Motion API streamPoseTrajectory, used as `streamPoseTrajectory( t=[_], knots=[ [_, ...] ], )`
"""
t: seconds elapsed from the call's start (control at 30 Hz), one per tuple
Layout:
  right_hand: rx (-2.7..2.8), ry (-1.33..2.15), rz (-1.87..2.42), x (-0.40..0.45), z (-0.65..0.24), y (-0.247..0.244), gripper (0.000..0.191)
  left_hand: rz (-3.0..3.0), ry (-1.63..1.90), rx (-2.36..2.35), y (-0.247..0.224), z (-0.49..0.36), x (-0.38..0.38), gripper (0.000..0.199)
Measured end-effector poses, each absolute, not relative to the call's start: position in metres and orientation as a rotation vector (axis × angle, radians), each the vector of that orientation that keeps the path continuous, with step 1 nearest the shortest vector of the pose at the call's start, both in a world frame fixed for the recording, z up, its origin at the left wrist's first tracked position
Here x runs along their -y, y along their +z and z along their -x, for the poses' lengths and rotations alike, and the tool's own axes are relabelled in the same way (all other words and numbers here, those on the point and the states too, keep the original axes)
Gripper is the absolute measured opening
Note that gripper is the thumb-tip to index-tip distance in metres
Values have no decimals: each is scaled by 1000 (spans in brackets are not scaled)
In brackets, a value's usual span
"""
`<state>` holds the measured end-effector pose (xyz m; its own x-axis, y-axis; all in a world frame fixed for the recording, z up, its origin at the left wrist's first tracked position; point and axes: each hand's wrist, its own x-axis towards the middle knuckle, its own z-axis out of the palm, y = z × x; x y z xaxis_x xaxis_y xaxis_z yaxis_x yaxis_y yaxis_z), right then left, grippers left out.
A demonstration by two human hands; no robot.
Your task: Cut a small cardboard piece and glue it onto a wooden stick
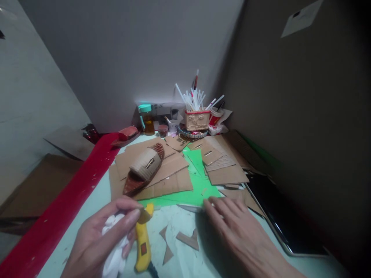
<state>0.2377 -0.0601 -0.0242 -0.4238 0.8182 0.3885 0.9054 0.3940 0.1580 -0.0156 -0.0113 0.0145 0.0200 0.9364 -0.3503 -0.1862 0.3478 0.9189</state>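
Lower left, crumpled white tissue-like wad (114,256), half hidden, clasped in my curled left hand (95,235); lower right, my right hand (234,222), palm hidden, fingers outstretched, loose.

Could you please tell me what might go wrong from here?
The yellow tool looks like a hot-glue gun and lies right beside the left hand; if it is on, which I cannot tell, it might burn the fingers or mark the white tissue they hold.

The model boat sits on loose, overlapping cardboard sheets, so a bump could shift or tip it.

The right hand might brush aside the small cardboard scraps nearby.
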Motion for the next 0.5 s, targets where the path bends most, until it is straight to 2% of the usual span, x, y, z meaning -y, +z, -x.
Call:
streamPoseTrajectory(
  t=[0.13, 0.3, 0.5],
  knots=[
    [2466, -351, 1133, 51, -199, -39, 35, -694, 1112, -1223, 18, 19, 10, 43],
    [2488, -354, 965, 45, -175, -59, 27, -711, 1230, -1207, 15, 39, 3, 35],
    [2509, -344, 978, 67, -201, -56, 39, -671, 1333, -1237, 14, 54, -4, 43]
  ],
)
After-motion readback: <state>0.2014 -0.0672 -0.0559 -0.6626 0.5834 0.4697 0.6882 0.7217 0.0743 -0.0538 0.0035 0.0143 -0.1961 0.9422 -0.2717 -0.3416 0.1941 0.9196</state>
